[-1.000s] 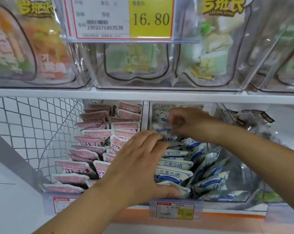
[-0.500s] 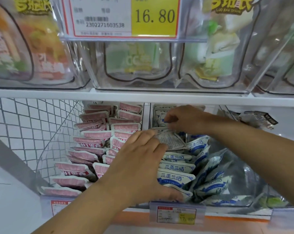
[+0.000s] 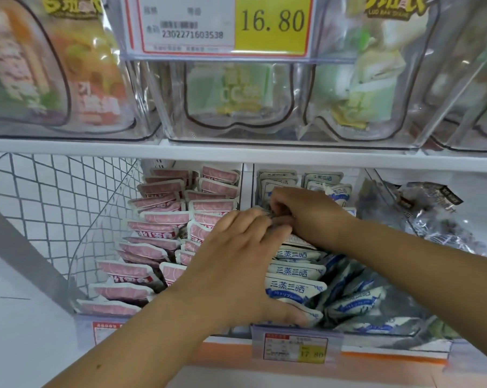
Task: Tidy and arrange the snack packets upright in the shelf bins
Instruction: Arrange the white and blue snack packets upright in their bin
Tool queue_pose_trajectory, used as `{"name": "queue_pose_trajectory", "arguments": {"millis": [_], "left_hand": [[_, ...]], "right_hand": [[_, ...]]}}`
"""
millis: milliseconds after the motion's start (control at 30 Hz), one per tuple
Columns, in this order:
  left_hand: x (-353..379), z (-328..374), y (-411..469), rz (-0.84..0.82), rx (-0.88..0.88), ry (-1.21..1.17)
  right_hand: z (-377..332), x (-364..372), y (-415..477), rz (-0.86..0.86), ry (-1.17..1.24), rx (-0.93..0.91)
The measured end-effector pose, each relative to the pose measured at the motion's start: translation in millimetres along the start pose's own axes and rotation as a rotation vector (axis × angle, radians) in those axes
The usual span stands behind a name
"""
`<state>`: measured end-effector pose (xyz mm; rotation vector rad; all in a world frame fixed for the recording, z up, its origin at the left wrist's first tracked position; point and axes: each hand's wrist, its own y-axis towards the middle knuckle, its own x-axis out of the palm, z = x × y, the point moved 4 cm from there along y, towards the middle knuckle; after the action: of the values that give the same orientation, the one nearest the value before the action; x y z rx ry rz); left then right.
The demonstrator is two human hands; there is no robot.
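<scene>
A white upper shelf [image 3: 68, 148] carries clear bins [image 3: 236, 133] side by side. The lower shelf [image 3: 382, 356] carries more, holding pink packets [image 3: 164, 219], blue-and-white packets [image 3: 292, 287] and dark packets [image 3: 432, 219].

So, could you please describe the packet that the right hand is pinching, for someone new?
On the lower shelf, find the clear bin of blue-and-white packets, right of the pink packets. Partway back along its row the right hand pinches one packet, with the left hand against it. Its neighbours show blue print; this one shows a dull grey face.
</scene>
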<state>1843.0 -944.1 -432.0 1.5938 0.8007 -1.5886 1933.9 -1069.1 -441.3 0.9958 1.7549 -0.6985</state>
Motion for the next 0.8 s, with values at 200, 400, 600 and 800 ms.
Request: {"name": "queue_pose_trajectory", "arguments": {"millis": [200, 400, 600, 800], "left_hand": [[-4, -2, 9, -0.029, -0.031, -0.005], [-2, -7, 37, -0.121, -0.04, 0.087], [-4, -14, 62, -0.18, -0.017, 0.183], [-3, -14, 70, -0.219, -0.055, 0.168]], "right_hand": [[39, -23, 15, 0.031, 0.15, 0.216], [45, -19, 42, -0.096, -0.213, 0.337], [44, -19, 47, -0.196, -0.07, 0.3], [31, -21, 27, 0.167, -0.006, 0.034]]}}
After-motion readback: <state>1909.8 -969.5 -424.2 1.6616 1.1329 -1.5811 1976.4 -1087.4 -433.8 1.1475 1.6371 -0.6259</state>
